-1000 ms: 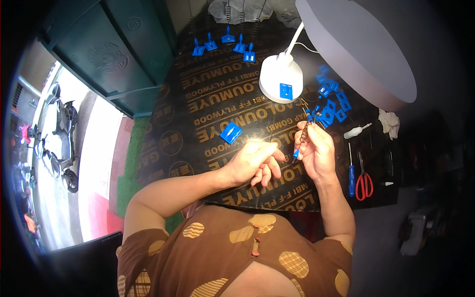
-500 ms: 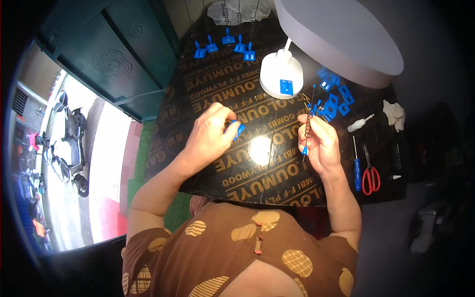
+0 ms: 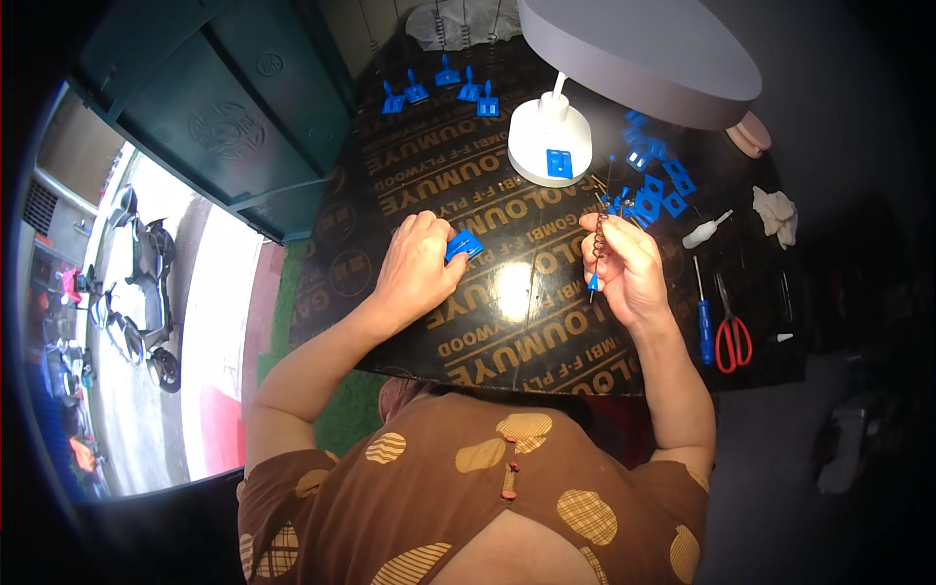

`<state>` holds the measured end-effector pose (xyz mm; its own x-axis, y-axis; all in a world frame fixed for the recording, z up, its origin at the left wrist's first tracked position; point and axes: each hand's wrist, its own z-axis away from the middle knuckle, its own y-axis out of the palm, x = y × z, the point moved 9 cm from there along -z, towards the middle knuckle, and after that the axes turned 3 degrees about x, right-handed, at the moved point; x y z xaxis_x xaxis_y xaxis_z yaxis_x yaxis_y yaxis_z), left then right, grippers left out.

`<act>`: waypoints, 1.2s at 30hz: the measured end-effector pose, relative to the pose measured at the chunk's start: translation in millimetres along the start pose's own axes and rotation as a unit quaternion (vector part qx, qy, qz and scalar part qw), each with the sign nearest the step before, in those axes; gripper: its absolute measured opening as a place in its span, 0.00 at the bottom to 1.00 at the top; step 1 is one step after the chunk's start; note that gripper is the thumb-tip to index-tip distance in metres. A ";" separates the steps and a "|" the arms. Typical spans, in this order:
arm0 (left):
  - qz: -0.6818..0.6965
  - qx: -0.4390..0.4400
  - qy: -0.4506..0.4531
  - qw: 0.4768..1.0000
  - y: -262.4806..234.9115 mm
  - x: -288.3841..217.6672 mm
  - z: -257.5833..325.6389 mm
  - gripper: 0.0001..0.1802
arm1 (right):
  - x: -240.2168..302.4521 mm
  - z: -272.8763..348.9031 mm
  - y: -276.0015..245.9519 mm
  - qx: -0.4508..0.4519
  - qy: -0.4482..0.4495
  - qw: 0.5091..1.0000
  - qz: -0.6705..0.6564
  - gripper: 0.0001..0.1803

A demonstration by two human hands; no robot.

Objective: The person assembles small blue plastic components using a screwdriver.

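At the left of the board, my left hand (image 3: 414, 261) is closed on a small blue plastic plate (image 3: 465, 244), gripped by its edge between thumb and fingers. My right hand (image 3: 632, 268), on the right side, pinches a thin dark coil spring (image 3: 600, 239) held roughly upright. A blue cone-shaped tip (image 3: 593, 282) sits at the spring's lower end, with a short dark pin below it. Another blue plate (image 3: 559, 164) lies on the white base of the lamp (image 3: 526, 146). Beyond my right hand, several loose blue pieces (image 3: 675, 178) are heaped together.
The lamp's broad shade (image 3: 643, 58) overhangs the far right of the dark plywood table (image 3: 390, 195). Several blue pieces with springs (image 3: 448, 73) stand at the back. To the right lie a white bottle (image 3: 704, 232), a blue-handled screwdriver (image 3: 705, 331), red-handled scissors (image 3: 731, 341) and crumpled tissue (image 3: 776, 216).
My left hand has turned so that more of the blue plate's face shows. My right hand, still pinching the spring, sits slightly further left in view. The whole view has shifted a little.
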<state>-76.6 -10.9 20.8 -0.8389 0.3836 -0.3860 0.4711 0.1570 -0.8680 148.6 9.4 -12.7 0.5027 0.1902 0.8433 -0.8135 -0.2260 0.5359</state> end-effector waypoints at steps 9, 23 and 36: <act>0.545 0.183 -0.163 0.802 26.8 12.7 -3.8 0.13 | -0.2 2.3 1.3 0.007 0.008 1.000 -0.003 0.15; 0.529 0.208 -0.151 0.809 45.8 -3.2 -20.8 0.13 | -2.1 3.5 6.4 0.043 0.050 0.998 0.010 0.16; 0.386 0.059 -0.089 0.916 32.2 3.5 -13.9 0.07 | 2.0 -11.7 -11.4 -0.042 0.030 0.976 0.213 0.14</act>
<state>-60.6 8.2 -4.2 -0.3042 0.1832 -0.9348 0.9190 -0.2020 -0.3386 155.4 23.5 -17.7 0.0972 0.1514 0.9837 -0.9672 -0.2185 0.1292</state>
